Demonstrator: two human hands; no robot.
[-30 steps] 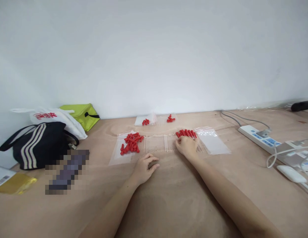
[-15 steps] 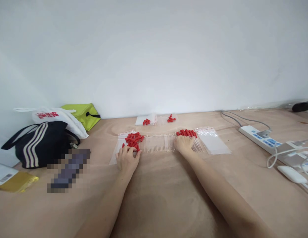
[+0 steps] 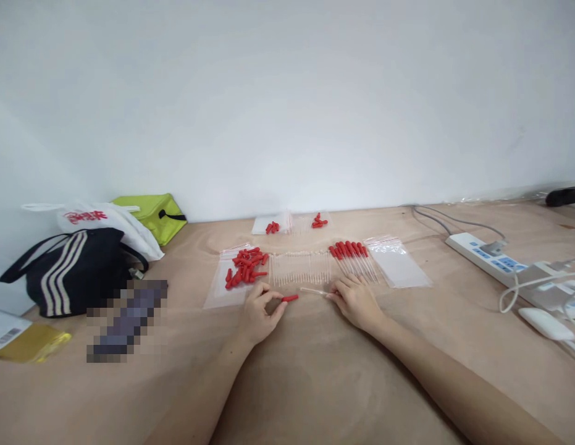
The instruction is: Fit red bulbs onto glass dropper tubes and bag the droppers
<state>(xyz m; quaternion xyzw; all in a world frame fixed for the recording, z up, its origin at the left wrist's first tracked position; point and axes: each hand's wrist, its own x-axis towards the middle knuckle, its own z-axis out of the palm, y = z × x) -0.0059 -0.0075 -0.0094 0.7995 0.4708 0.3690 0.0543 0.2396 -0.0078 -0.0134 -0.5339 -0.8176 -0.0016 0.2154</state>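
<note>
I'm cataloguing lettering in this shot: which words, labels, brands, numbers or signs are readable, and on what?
None reads for certain.
White bag: red characters, too creased and blurred to read.
Packet: barcode; any digits too small to read.
Power strip: any print too small to read.

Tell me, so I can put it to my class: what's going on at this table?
A person is handling dropper parts. The left hand pinches a red dropper bulb between its fingers, and the right hand holds a clear dropper tube; the two parts are close but not joined. Loose red bulbs are heaped on a clear zip bag at left. Bare tubes lie in a row in the middle, with bulb-topped droppers to their right.
</note>
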